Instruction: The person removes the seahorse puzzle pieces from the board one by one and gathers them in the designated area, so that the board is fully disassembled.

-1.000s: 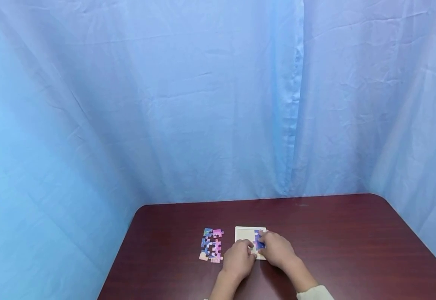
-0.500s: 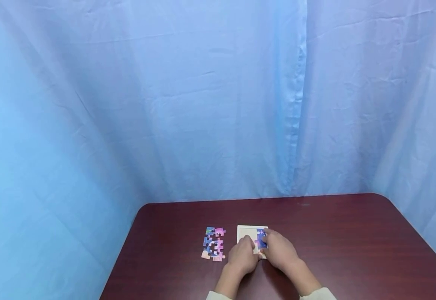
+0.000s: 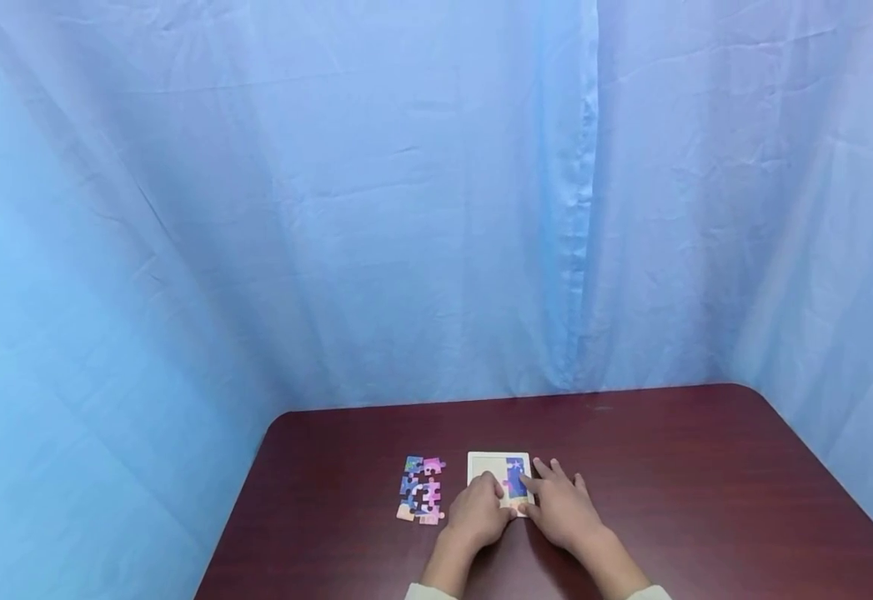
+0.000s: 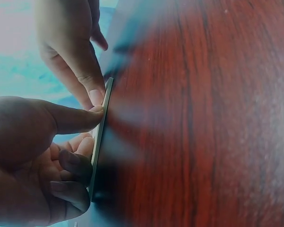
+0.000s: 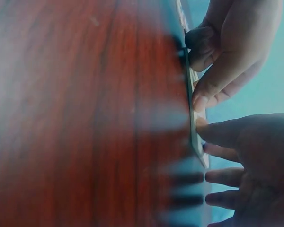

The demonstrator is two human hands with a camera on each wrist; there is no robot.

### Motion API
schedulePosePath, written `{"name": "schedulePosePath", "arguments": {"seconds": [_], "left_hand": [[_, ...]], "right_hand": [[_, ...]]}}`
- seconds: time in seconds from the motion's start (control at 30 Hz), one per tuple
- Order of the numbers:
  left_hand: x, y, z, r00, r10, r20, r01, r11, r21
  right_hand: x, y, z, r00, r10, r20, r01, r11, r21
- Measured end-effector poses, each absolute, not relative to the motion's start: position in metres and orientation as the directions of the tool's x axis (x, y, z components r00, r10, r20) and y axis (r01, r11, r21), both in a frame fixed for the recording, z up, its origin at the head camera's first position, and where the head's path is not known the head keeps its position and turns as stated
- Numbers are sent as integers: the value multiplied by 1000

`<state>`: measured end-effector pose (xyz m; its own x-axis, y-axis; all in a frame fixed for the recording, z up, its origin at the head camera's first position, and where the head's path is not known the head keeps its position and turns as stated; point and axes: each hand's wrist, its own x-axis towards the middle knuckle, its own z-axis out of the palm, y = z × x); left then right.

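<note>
On the dark red table point(image 3: 669, 467), my left hand point(image 3: 479, 510) grips the tray point(image 3: 487, 463), likely to steady it; my right hand point(image 3: 567, 510), fingers spread, touches the fitted pieces point(image 3: 514, 481) inside; loose pieces point(image 3: 433, 492) lie left, handy

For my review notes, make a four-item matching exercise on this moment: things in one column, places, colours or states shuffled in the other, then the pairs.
Things:
1. Loose puzzle pieces
2. Puzzle tray
3. Tabletop
4. Right hand

Descriptions:
a. Dark red, with wood grain
b. Fingers spread, at the puzzle tray's right side
c. Grouped to the left of the puzzle tray
d. Pale-rimmed and only partly filled

Pairs: 1-c; 2-d; 3-a; 4-b
</note>
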<state>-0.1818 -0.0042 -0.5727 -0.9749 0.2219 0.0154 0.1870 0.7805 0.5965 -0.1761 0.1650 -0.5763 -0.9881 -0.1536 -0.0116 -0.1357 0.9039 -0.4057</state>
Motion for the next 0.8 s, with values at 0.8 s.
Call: {"name": "schedulePosePath", "arguments": {"seconds": [0.8], "left_hand": [[-205,-1,-572,-965,223,140,263,842,471]], "right_hand": [[-177,158,-578,-989,-150,-16,-129,898,-420]]}}
